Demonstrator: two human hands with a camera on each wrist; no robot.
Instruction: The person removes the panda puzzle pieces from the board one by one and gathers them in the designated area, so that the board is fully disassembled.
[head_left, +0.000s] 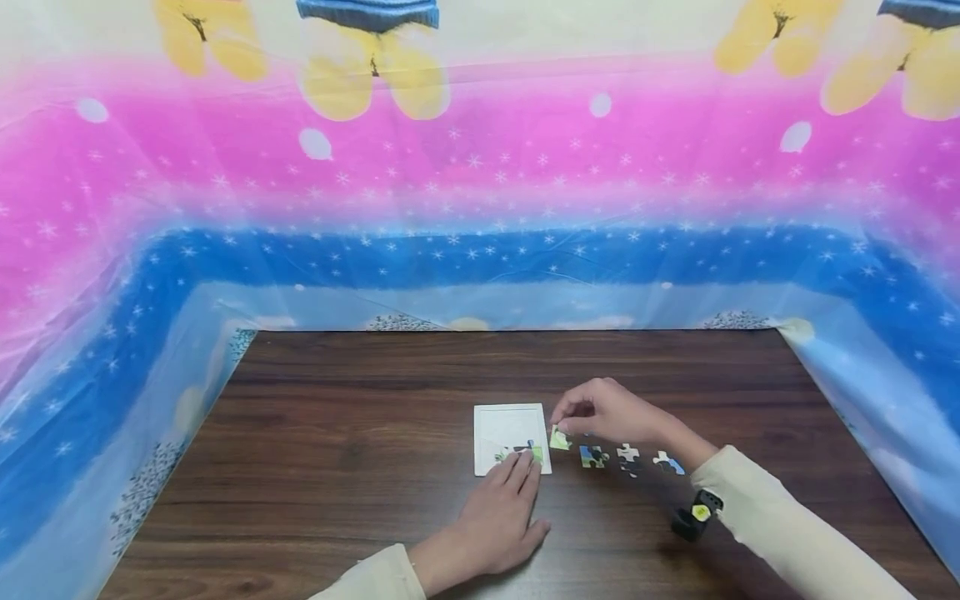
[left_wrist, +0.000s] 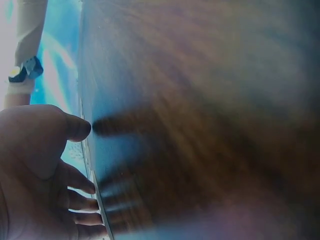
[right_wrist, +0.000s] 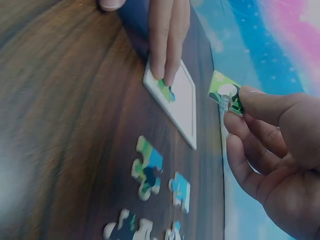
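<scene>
Between thumb and fingers my right hand (head_left: 613, 412) pinches a green puzzle piece (right_wrist: 218, 86) with a white and black print, raised beside the right edge of a white puzzle tray (head_left: 507, 422). My left hand (head_left: 491, 518) lies with fairly straight fingers over the near part of that tray. Its fingertips rest on or just above green puzzle pieces (head_left: 537, 455) set in the near right corner; the hand partly hides them. In the left wrist view, the fingers (left_wrist: 82, 204) reach the tray's edge and the thumb stands apart.
Several loose puzzle pieces lie right of the tray, among them a blue and green piece (head_left: 593, 457), a white and black piece (head_left: 628, 454) and a white and blue piece (head_left: 667, 463). The dark wooden table (head_left: 322, 433) meets a printed cloth (head_left: 480, 250) at its back and sides.
</scene>
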